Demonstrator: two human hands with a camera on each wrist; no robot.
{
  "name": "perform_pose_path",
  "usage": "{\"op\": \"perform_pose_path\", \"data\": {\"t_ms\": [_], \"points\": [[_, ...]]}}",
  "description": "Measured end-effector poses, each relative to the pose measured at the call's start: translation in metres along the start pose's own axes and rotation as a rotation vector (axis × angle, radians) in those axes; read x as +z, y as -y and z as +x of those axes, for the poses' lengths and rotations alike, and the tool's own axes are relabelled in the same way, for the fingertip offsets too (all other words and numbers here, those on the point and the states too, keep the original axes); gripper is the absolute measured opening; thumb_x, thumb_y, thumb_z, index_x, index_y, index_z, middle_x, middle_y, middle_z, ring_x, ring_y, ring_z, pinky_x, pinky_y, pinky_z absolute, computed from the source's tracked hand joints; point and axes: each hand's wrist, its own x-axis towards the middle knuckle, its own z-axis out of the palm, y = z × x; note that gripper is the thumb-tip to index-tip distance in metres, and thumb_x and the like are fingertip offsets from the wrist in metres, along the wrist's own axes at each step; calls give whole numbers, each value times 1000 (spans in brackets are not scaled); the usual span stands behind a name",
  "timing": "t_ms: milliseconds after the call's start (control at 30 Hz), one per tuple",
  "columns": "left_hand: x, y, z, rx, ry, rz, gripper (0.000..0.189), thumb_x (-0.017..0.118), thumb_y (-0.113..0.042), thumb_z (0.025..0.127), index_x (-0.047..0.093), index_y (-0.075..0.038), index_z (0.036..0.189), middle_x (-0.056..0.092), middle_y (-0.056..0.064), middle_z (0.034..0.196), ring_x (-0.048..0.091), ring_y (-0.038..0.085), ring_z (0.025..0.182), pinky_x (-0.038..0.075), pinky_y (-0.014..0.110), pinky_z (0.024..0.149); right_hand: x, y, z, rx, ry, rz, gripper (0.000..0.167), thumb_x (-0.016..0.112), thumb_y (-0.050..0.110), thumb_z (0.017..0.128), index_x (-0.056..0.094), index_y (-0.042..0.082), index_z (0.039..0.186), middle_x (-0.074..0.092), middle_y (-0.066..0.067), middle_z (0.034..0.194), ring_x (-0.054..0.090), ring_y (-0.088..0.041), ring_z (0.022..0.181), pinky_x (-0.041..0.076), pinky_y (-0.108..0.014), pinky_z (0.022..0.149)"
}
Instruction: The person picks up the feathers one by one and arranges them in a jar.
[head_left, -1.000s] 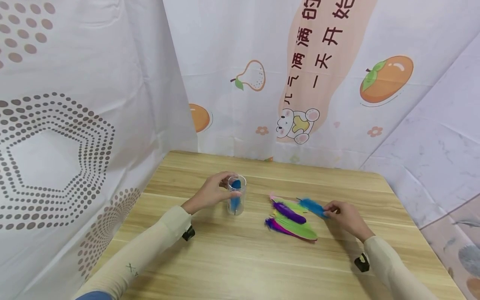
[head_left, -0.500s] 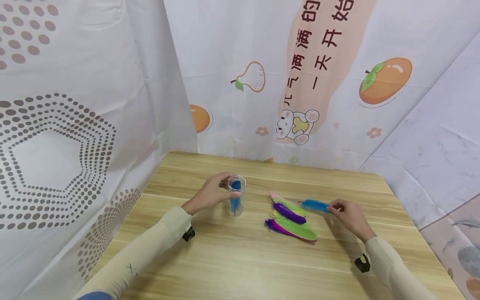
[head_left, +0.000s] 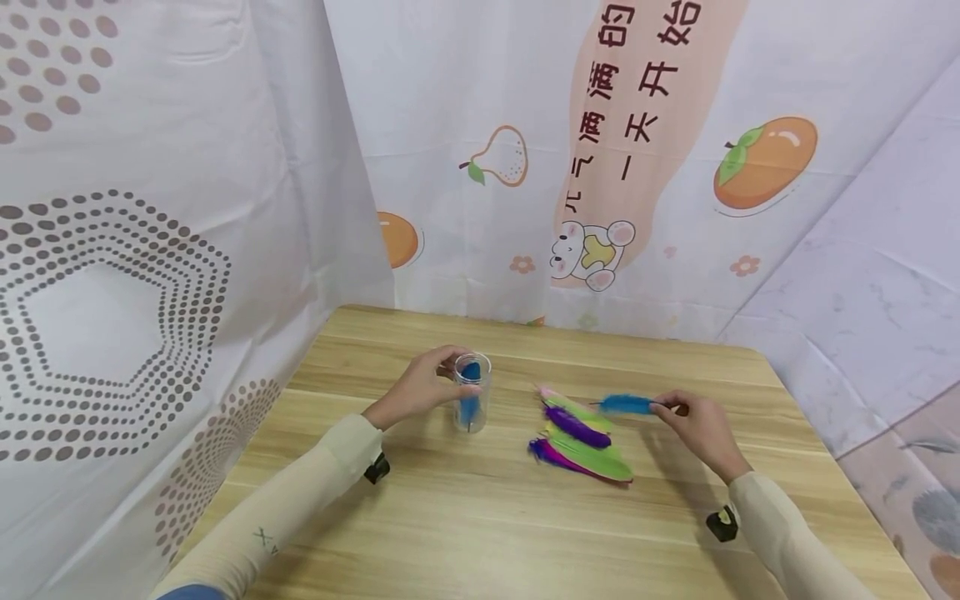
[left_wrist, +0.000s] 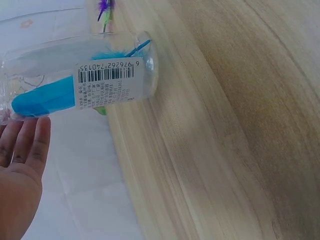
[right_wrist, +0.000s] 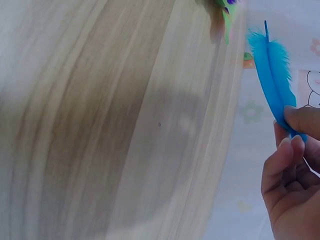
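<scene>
A clear plastic cup [head_left: 482, 408] stands upright on the wooden table, held by my left hand [head_left: 416, 392] with thumb and fingers around its upper part. Inside it leans a blue feather [left_wrist: 47, 97], and the cup's side carries a white barcode label [left_wrist: 109, 82]. My right hand [head_left: 699, 429] pinches another blue feather [right_wrist: 272, 70] near its tip between thumb and fingers. The quill of that feather points left, toward the cup. Between the hands lies a loose pile of feathers: a purple feather [head_left: 577, 426], a green feather [head_left: 596, 458] and several others partly overlapped.
The wooden table [head_left: 480, 533] ends at a patterned white cloth [head_left: 465, 83] behind. Another hanging cloth with brown dots [head_left: 150, 333] borders the left side. Each wrist wears a small black device, such as the right wrist camera [head_left: 722, 524].
The blue feather in my right hand has swung from slanting to nearly level and come away from the pile. My left hand and the cup have stayed in place.
</scene>
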Motion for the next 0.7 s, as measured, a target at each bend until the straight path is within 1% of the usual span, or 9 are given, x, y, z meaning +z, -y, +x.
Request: {"op": "perform_pose_path", "data": {"t_ms": [133, 233, 500, 700], "points": [[-1, 1, 0, -19, 6, -1, 62, 84, -49, 84, 62, -24, 136, 65, -4, 114, 62, 15, 106, 53, 36, 97, 1, 3, 2, -3, -19, -9, 26, 69, 31, 101, 76, 7, 108, 75, -5, 93, 63, -13, 74, 50, -27, 58], [-1, 2, 0, -20, 7, -1, 62, 84, -50, 84, 62, -24, 136, 65, -5, 114, 62, 16, 107, 53, 37, 97, 1, 8, 3, -11, -26, -6, 26, 69, 30, 102, 76, 6, 109, 74, -5, 92, 61, -12, 71, 49, -27, 56], [1, 4, 1, -17, -11, -7, 64, 85, -52, 82, 64, -24, 135, 65, -4, 113, 63, 16, 106, 54, 39, 95, -2, 21, 6, -29, -24, 5, 27, 68, 31, 102, 76, 7, 111, 74, -5, 94, 60, -13, 72, 47, -28, 58], [0, 5, 1, -36, -11, -7, 62, 85, -55, 80, 65, -26, 131, 65, -5, 112, 63, 16, 106, 54, 38, 94, -3, 29, 7, -28, -21, 7, 26, 67, 32, 102, 76, 8, 111, 72, -5, 92, 58, -13, 70, 46, -28, 58]]}}
